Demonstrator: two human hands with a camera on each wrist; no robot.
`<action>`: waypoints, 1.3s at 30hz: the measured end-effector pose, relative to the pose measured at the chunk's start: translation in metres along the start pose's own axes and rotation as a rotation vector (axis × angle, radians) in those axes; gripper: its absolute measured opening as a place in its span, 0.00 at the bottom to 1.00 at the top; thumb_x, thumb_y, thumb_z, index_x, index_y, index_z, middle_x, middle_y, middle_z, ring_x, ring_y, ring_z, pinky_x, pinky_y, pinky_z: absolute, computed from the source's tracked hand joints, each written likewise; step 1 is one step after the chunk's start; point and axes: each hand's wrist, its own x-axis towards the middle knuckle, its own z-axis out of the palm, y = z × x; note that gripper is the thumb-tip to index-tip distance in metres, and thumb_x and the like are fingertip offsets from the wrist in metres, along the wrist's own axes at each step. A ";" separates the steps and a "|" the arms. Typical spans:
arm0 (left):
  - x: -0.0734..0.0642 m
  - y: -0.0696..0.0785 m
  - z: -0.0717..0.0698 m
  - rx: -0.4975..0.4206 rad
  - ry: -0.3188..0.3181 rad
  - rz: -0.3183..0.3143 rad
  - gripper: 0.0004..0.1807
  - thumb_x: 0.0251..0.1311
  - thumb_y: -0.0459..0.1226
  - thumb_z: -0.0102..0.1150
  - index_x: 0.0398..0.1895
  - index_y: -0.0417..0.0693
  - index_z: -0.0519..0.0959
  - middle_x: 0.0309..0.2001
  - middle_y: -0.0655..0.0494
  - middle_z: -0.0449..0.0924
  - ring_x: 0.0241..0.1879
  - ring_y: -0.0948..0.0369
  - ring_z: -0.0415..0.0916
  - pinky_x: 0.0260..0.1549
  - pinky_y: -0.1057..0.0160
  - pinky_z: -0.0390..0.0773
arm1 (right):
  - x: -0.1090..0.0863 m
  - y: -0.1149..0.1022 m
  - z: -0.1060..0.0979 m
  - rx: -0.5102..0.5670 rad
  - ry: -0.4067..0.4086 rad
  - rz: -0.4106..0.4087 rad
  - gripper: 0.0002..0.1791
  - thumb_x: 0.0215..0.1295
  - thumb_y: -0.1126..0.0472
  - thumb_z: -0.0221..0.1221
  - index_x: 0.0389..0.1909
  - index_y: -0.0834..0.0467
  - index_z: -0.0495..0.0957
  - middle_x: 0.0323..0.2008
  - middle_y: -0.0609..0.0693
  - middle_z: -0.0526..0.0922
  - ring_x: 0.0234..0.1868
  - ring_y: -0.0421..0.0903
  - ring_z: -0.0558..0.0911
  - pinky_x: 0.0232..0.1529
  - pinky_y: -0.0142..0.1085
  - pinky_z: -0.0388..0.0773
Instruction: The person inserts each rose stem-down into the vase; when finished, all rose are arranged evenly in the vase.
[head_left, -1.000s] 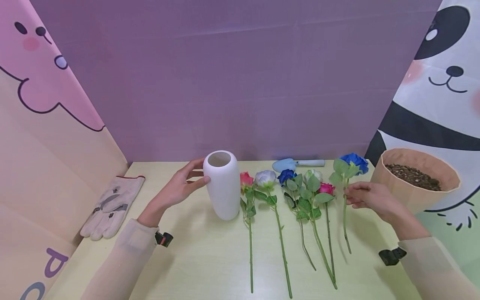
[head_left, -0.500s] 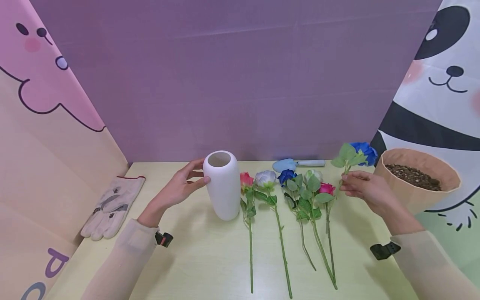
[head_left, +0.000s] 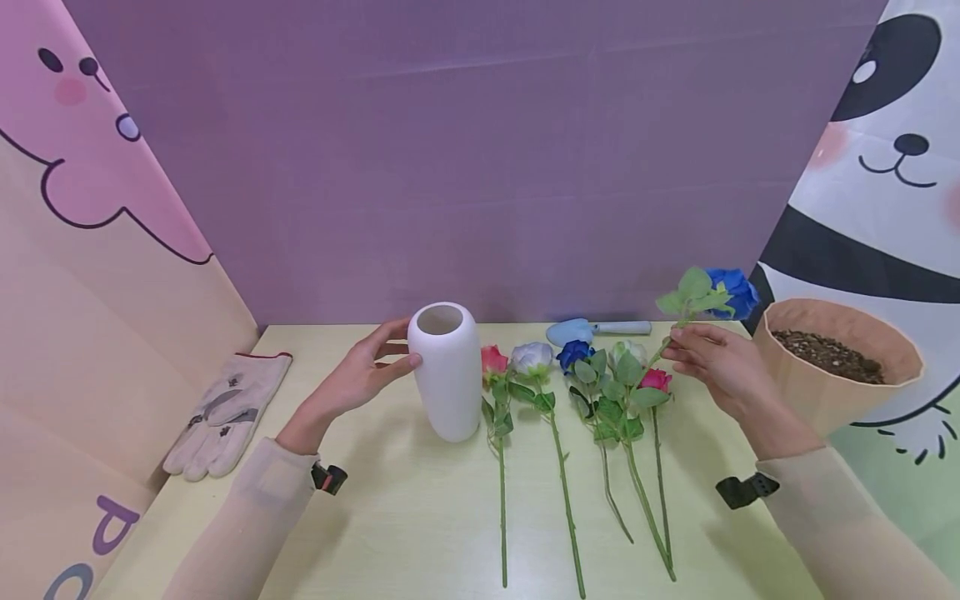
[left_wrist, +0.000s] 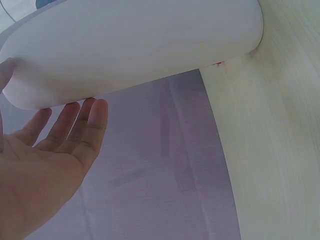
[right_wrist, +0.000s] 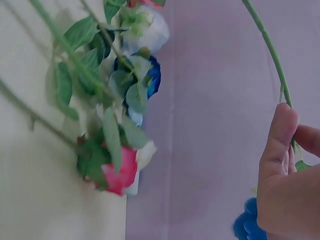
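Note:
My left hand (head_left: 363,373) holds a tall white vase (head_left: 450,387) near its top, thumb at the front and fingers behind. The vase stands upright on the table; in the left wrist view the fingertips (left_wrist: 99,107) lie along its side. My right hand (head_left: 716,367) pinches the green stem (right_wrist: 270,50) of a blue artificial rose (head_left: 735,292) just below its leaves. That rose is raised and tilted, its bloom toward the upper right. Close by lie a pink rose (head_left: 657,381), a white flower (head_left: 627,350) and another blue rose (head_left: 575,353).
Left of these lie a pale lilac flower (head_left: 532,357) and a coral rose (head_left: 493,361). A light blue trowel (head_left: 573,331) rests along the back edge. At right stands a peach pot (head_left: 810,392) of soil; gardening gloves (head_left: 228,412) lie at left.
My right hand has lifted the blue rose and carried it slightly left, tilting its bloom up and to the right. My left hand and the vase stay in place.

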 end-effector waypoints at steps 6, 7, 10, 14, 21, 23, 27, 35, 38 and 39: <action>0.000 -0.001 0.000 -0.009 -0.004 0.000 0.33 0.65 0.53 0.62 0.72 0.74 0.62 0.67 0.60 0.69 0.66 0.52 0.73 0.57 0.46 0.79 | 0.003 -0.005 0.016 -0.011 0.027 -0.009 0.06 0.72 0.59 0.58 0.46 0.54 0.75 0.37 0.40 0.86 0.37 0.34 0.88 0.39 0.26 0.84; 0.000 -0.001 0.000 -0.009 -0.005 0.000 0.33 0.65 0.53 0.62 0.72 0.74 0.62 0.67 0.59 0.69 0.66 0.52 0.73 0.57 0.46 0.79 | 0.004 -0.006 0.019 -0.010 0.032 -0.006 0.06 0.72 0.59 0.59 0.45 0.54 0.75 0.36 0.40 0.86 0.37 0.35 0.88 0.39 0.26 0.84; 0.000 -0.001 0.000 -0.011 -0.004 0.000 0.33 0.65 0.53 0.62 0.72 0.74 0.62 0.67 0.59 0.69 0.66 0.52 0.73 0.57 0.47 0.79 | 0.006 -0.008 0.026 -0.002 0.043 -0.001 0.06 0.71 0.59 0.59 0.46 0.54 0.77 0.36 0.40 0.87 0.36 0.35 0.88 0.39 0.26 0.85; 0.000 -0.001 0.000 -0.013 -0.005 0.006 0.33 0.66 0.52 0.62 0.72 0.74 0.62 0.67 0.59 0.69 0.65 0.53 0.73 0.58 0.47 0.78 | 0.010 -0.010 0.036 0.011 0.047 0.002 0.12 0.70 0.59 0.61 0.49 0.59 0.73 0.36 0.42 0.87 0.36 0.36 0.88 0.39 0.27 0.85; 0.002 -0.002 0.000 -0.012 -0.001 0.011 0.32 0.66 0.52 0.62 0.71 0.73 0.63 0.67 0.59 0.70 0.65 0.52 0.73 0.61 0.46 0.77 | 0.014 -0.016 0.053 0.021 0.053 -0.018 0.19 0.69 0.58 0.61 0.53 0.62 0.68 0.36 0.43 0.85 0.37 0.36 0.88 0.41 0.27 0.85; 0.002 -0.002 0.000 -0.013 0.000 0.008 0.32 0.66 0.52 0.62 0.71 0.73 0.63 0.67 0.59 0.69 0.66 0.52 0.73 0.60 0.46 0.77 | 0.015 -0.018 0.057 0.033 0.054 -0.026 0.18 0.69 0.58 0.61 0.53 0.62 0.68 0.36 0.43 0.85 0.37 0.36 0.88 0.42 0.27 0.85; 0.002 -0.002 0.000 -0.005 0.003 0.000 0.32 0.65 0.53 0.62 0.71 0.72 0.63 0.67 0.59 0.69 0.66 0.52 0.73 0.58 0.46 0.79 | 0.016 -0.020 0.065 0.068 0.061 -0.033 0.19 0.69 0.57 0.61 0.53 0.61 0.68 0.36 0.43 0.85 0.37 0.37 0.88 0.42 0.27 0.85; 0.001 0.000 0.001 -0.001 0.009 -0.001 0.32 0.66 0.53 0.62 0.72 0.71 0.63 0.67 0.59 0.69 0.66 0.51 0.72 0.57 0.46 0.79 | 0.022 -0.027 0.081 0.139 0.080 -0.051 0.20 0.67 0.59 0.63 0.53 0.61 0.67 0.38 0.46 0.84 0.37 0.39 0.88 0.43 0.29 0.85; 0.001 0.000 0.001 0.000 0.011 0.001 0.32 0.66 0.53 0.62 0.72 0.71 0.63 0.67 0.59 0.69 0.66 0.51 0.73 0.57 0.46 0.79 | 0.025 -0.029 0.088 0.186 0.078 -0.064 0.19 0.67 0.60 0.63 0.51 0.62 0.67 0.37 0.47 0.85 0.35 0.40 0.88 0.42 0.30 0.86; 0.001 0.000 0.001 0.003 0.014 0.002 0.32 0.66 0.53 0.62 0.72 0.71 0.63 0.67 0.59 0.69 0.66 0.51 0.73 0.56 0.47 0.79 | 0.026 -0.029 0.090 0.197 0.077 -0.069 0.18 0.67 0.61 0.63 0.50 0.62 0.67 0.36 0.47 0.85 0.35 0.40 0.88 0.41 0.30 0.86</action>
